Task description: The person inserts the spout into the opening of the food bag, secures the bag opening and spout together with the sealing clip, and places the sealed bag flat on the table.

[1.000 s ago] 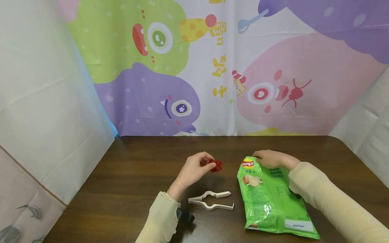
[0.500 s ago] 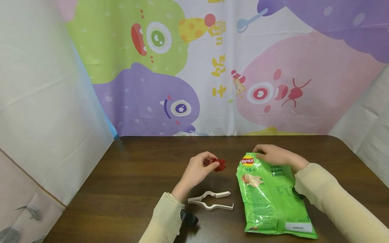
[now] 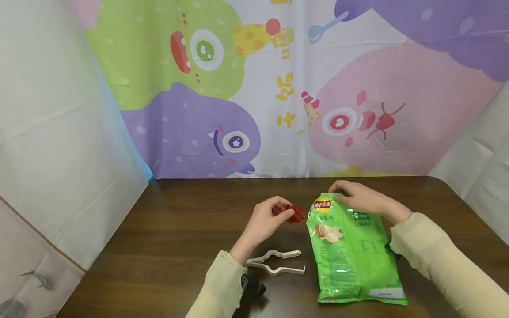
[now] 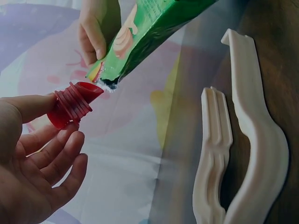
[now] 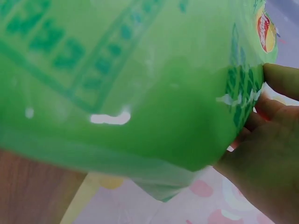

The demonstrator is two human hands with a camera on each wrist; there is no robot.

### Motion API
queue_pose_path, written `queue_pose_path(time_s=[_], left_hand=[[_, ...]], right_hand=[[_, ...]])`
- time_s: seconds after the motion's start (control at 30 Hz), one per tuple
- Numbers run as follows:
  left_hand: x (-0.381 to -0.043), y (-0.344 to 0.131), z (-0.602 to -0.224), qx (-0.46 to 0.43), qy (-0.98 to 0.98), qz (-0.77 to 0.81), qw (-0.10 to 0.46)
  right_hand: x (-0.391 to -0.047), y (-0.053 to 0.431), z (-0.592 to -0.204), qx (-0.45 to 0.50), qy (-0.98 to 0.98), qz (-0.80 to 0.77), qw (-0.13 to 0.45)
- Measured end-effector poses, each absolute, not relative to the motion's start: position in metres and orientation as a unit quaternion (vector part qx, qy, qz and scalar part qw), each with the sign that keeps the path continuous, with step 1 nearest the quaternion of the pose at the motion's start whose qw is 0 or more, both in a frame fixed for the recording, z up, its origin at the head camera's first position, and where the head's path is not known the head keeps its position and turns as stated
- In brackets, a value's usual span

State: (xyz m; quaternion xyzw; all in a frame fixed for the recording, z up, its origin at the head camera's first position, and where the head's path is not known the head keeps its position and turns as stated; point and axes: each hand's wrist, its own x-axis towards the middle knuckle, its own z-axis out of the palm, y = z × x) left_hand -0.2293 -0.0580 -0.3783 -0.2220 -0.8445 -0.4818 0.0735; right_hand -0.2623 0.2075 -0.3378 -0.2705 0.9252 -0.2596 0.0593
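Observation:
My left hand (image 3: 270, 221) pinches a small red ribbed spout (image 4: 74, 103) between thumb and fingers, its slanted mouth turned to the bag. A green chip bag (image 3: 350, 256) stands tilted on the right, with its printed back facing me. At the bag's top edge my right hand (image 3: 367, 201) grips the film, thumb on the near side; the right wrist view shows its fingers (image 5: 250, 123) partly behind the bag. The bag's torn corner (image 4: 110, 83) is close to the spout's mouth. Below the left hand lies a cream hinged bag clip (image 3: 278, 267), spread in a V.
The dark wooden table (image 3: 191, 221) carries everything. A curtain (image 3: 278, 154) with cartoon monsters hangs behind its far edge, and pale cloth (image 3: 71, 110) closes off the left side. A black wrist camera (image 3: 253, 286) sticks out from the left sleeve, near the clip.
My left hand has moved right with the red spout, closing in on the bag's corner. My right hand has raised the bag's top, and the bag's lower edge has shifted away from me.

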Motion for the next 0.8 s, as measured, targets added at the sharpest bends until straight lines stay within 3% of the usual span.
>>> queue_pose_path(time_s=[0.8], left_hand=[[-0.231, -0.045, -0.383, -0.162, -0.796, -0.581, 0.042]], right_hand=[[-0.251, 0.2, -0.327, -0.292, 0.918, -0.268, -0.001]])
